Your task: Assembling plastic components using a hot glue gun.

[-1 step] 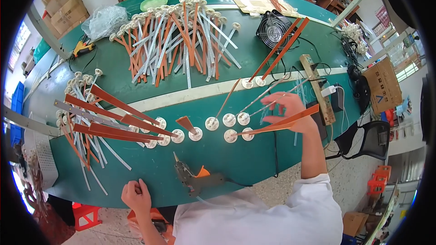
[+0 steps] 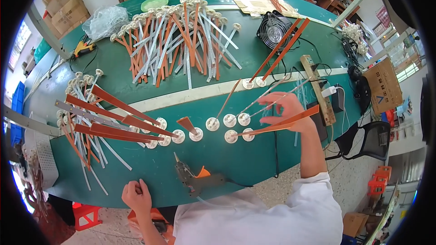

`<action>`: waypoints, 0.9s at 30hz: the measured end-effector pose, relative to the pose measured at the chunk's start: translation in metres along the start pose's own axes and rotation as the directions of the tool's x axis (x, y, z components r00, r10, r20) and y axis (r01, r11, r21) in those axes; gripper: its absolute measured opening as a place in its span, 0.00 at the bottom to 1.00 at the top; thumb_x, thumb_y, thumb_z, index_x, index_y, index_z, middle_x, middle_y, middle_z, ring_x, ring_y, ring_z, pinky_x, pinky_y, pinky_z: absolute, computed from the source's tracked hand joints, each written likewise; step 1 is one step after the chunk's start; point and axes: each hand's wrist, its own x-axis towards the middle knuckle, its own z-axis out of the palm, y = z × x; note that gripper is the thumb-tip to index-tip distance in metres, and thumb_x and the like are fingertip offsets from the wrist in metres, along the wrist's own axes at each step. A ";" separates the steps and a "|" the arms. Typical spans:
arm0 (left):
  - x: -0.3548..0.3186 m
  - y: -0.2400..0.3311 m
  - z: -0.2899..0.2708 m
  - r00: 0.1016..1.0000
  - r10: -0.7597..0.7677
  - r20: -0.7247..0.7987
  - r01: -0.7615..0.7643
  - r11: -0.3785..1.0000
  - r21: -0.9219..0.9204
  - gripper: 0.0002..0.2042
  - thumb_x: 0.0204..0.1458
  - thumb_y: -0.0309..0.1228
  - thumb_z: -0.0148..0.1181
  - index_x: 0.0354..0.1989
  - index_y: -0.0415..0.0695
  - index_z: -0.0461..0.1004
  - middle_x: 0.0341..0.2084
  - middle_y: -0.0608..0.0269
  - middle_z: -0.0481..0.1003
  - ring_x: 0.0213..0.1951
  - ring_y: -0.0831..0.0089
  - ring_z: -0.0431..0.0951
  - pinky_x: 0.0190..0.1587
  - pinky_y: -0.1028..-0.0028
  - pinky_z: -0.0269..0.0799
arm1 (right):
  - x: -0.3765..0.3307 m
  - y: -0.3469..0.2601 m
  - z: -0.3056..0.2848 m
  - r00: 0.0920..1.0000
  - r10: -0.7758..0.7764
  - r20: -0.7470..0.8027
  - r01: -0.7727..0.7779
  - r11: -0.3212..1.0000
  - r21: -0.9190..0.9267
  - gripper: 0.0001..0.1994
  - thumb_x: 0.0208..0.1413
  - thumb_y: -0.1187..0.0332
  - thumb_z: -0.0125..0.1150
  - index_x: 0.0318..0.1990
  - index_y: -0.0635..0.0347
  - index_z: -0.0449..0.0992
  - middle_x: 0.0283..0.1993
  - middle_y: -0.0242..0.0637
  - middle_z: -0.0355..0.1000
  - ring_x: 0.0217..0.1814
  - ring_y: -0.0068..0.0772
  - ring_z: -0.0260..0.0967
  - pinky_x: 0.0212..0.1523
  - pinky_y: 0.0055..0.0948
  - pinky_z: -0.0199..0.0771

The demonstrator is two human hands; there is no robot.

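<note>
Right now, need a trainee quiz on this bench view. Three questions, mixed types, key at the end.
1. Which of the person's hands is nearer the power strip?
2. True or false: the glue gun lies on the green tabletop, apart from the left hand.
3. Fill in the side, as the picture shows it: the big heap of orange and pale strips lies to the ____ of the black fan.

Key:
1. The right hand.
2. True.
3. Left.
</note>
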 end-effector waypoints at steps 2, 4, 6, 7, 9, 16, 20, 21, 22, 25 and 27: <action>0.002 0.002 0.002 1.000 0.010 -0.001 -0.010 0.999 -0.032 0.12 0.51 0.24 0.61 0.20 0.40 0.64 0.13 0.62 0.61 0.14 0.70 0.61 0.19 0.72 0.55 | 0.006 0.003 0.004 1.000 -0.015 -0.020 0.016 0.996 0.088 0.21 0.38 0.72 0.76 0.45 0.58 0.80 0.39 0.36 0.78 0.33 0.26 0.71 0.27 0.23 0.68; 0.002 0.003 0.002 1.000 0.005 -0.006 -0.005 1.000 -0.027 0.12 0.52 0.24 0.61 0.20 0.40 0.64 0.13 0.62 0.61 0.14 0.70 0.61 0.19 0.71 0.55 | 0.013 0.004 0.007 0.999 -0.033 -0.006 0.033 0.993 0.110 0.18 0.39 0.72 0.76 0.42 0.58 0.81 0.37 0.35 0.79 0.31 0.25 0.71 0.26 0.23 0.67; 0.002 0.004 0.001 1.000 0.001 -0.007 -0.001 1.000 -0.027 0.12 0.52 0.24 0.61 0.20 0.40 0.65 0.13 0.62 0.61 0.14 0.70 0.61 0.19 0.71 0.55 | 0.017 0.007 0.010 0.999 -0.046 0.008 0.044 0.991 0.128 0.15 0.39 0.73 0.75 0.39 0.59 0.82 0.35 0.34 0.79 0.29 0.24 0.70 0.24 0.23 0.65; 0.003 0.003 0.001 1.000 -0.007 -0.004 0.007 1.000 -0.026 0.12 0.52 0.25 0.61 0.20 0.39 0.65 0.13 0.62 0.61 0.14 0.70 0.61 0.19 0.71 0.54 | 0.018 0.011 0.013 0.998 -0.067 0.005 0.066 0.988 0.140 0.13 0.41 0.73 0.75 0.37 0.58 0.83 0.33 0.33 0.80 0.28 0.23 0.71 0.24 0.22 0.65; 0.003 0.004 0.001 1.000 -0.016 0.001 0.016 1.000 -0.024 0.12 0.52 0.25 0.61 0.20 0.39 0.65 0.12 0.62 0.61 0.14 0.70 0.61 0.19 0.70 0.54 | 0.022 0.014 0.018 0.996 -0.088 0.003 0.086 0.985 0.152 0.10 0.42 0.73 0.74 0.35 0.57 0.84 0.32 0.33 0.80 0.27 0.22 0.72 0.24 0.21 0.64; 0.004 0.005 0.002 1.000 -0.027 0.005 0.027 0.999 -0.021 0.12 0.52 0.24 0.61 0.20 0.39 0.65 0.12 0.62 0.61 0.14 0.69 0.60 0.19 0.70 0.54 | 0.046 0.016 0.042 0.941 -0.041 -0.334 0.107 0.978 0.181 0.05 0.49 0.75 0.68 0.34 0.66 0.81 0.28 0.39 0.79 0.25 0.24 0.74 0.26 0.21 0.71; 0.003 0.003 0.003 1.000 -0.017 0.005 0.017 1.000 -0.021 0.12 0.52 0.24 0.61 0.19 0.40 0.64 0.12 0.62 0.61 0.14 0.69 0.60 0.19 0.70 0.54 | 0.059 0.019 0.052 0.861 -0.045 -0.507 0.099 0.992 0.081 0.04 0.53 0.76 0.65 0.34 0.68 0.79 0.26 0.40 0.78 0.28 0.27 0.78 0.32 0.22 0.78; 0.003 0.003 0.002 1.000 -0.019 0.003 0.019 1.000 -0.018 0.12 0.52 0.24 0.61 0.19 0.40 0.64 0.12 0.62 0.61 0.14 0.69 0.60 0.19 0.70 0.54 | 0.062 0.018 0.053 0.861 -0.047 -0.506 0.103 0.991 0.083 0.04 0.53 0.76 0.65 0.34 0.68 0.79 0.26 0.40 0.78 0.28 0.27 0.78 0.32 0.22 0.78; 0.002 0.004 0.002 1.000 -0.015 -0.002 0.015 1.000 -0.014 0.13 0.51 0.24 0.61 0.19 0.40 0.64 0.12 0.62 0.61 0.14 0.70 0.61 0.19 0.70 0.54 | 0.065 0.016 0.054 0.871 -0.032 -0.491 0.080 0.994 0.078 0.04 0.53 0.75 0.64 0.33 0.68 0.79 0.26 0.40 0.78 0.28 0.27 0.78 0.31 0.22 0.78; 0.002 0.003 0.002 1.000 -0.008 -0.006 0.008 1.000 -0.010 0.13 0.51 0.24 0.61 0.19 0.40 0.64 0.12 0.63 0.61 0.14 0.70 0.61 0.19 0.70 0.54 | 0.071 0.017 0.056 0.882 -0.028 -0.471 0.067 0.996 0.065 0.04 0.54 0.75 0.64 0.32 0.68 0.78 0.26 0.40 0.78 0.27 0.26 0.78 0.31 0.21 0.77; 0.002 0.003 0.002 1.000 -0.007 -0.005 0.006 1.000 -0.008 0.13 0.51 0.24 0.61 0.19 0.40 0.64 0.12 0.63 0.61 0.14 0.70 0.61 0.19 0.70 0.54 | 0.074 0.017 0.057 0.884 -0.041 -0.465 0.077 0.995 0.058 0.05 0.54 0.75 0.64 0.32 0.68 0.78 0.26 0.41 0.78 0.27 0.26 0.78 0.30 0.21 0.77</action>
